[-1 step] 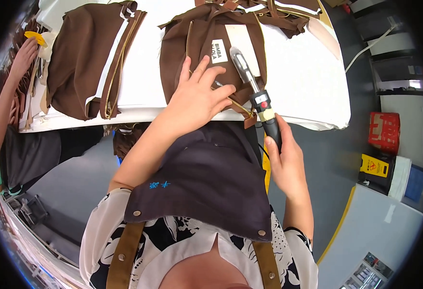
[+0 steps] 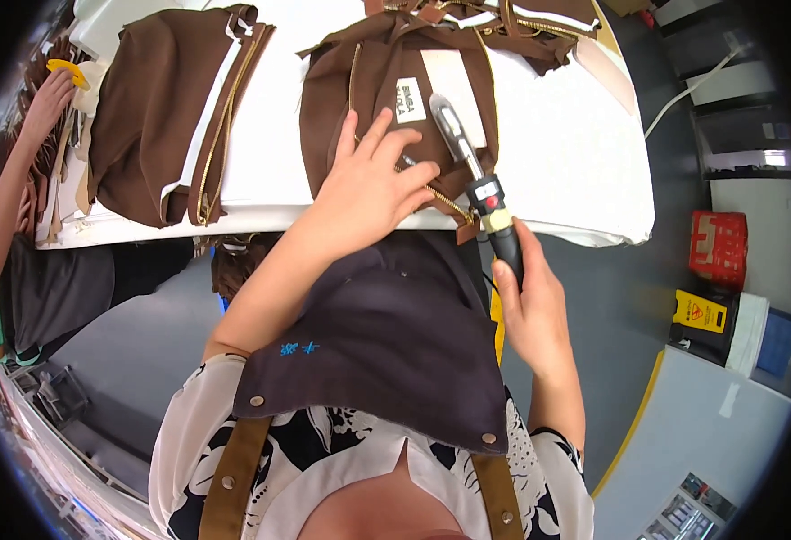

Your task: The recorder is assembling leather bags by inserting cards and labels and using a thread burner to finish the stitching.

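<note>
A brown fabric bag with gold zippers lies on the white worktable, a white label and a pale strip on its front panel. My left hand rests on the lower part of this bag, fingers spread, near a slanting zipper. In my right hand is a small handheld iron with a black handle, a red button and a long narrow metal head. That head lies over the front panel, right of the label; whether it touches the cloth I cannot tell.
Another brown bag piece lies to the left on the table. More brown zippered pieces sit at the back. A co-worker's hand holds a yellow object at far left. A red bag stands off to the right.
My right hand has shifted the iron slightly left and toward me. The left hand stays spread on the bag.
</note>
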Demonstrator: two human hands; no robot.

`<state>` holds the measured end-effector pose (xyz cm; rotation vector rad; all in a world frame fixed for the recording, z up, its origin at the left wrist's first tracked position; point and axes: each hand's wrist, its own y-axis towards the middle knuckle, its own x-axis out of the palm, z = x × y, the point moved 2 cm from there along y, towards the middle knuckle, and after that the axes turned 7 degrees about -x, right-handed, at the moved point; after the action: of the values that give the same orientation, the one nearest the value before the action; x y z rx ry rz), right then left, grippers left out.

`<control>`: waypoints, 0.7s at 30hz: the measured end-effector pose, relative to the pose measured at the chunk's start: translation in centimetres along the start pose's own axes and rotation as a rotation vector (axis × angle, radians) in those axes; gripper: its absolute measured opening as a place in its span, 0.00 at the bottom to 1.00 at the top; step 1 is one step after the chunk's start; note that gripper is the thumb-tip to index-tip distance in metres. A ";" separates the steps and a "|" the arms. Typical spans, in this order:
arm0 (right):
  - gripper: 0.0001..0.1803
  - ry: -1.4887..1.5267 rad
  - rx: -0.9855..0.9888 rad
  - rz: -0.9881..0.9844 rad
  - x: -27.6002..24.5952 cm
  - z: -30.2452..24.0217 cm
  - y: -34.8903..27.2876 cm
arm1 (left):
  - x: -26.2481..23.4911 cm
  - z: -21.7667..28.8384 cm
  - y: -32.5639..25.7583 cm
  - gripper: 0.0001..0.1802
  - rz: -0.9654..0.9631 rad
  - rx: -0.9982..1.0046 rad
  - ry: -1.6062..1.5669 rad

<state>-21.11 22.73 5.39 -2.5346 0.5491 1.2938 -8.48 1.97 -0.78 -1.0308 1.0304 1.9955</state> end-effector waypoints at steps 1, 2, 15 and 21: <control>0.30 -0.025 -0.025 -0.013 0.1 0.0 -0.2 | -0.1 0.1 -0.1 0.15 -0.007 -0.008 -0.006; 0.30 -0.050 -0.051 -0.024 0.2 0.1 -0.4 | -0.1 0.3 -0.2 0.15 -0.012 -0.016 -0.011; 0.19 -0.388 -0.045 -0.177 -0.4 -1.8 7.4 | 0.3 0.0 -0.6 0.14 0.034 0.004 -0.064; 0.22 -0.355 -0.007 -0.159 -0.1 -2.1 12.2 | 0.2 -0.1 -0.4 0.14 0.045 0.014 -0.071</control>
<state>-24.94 11.01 6.11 -2.2239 0.2624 1.6318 -8.22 2.08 -1.11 -0.9305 1.0367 2.0432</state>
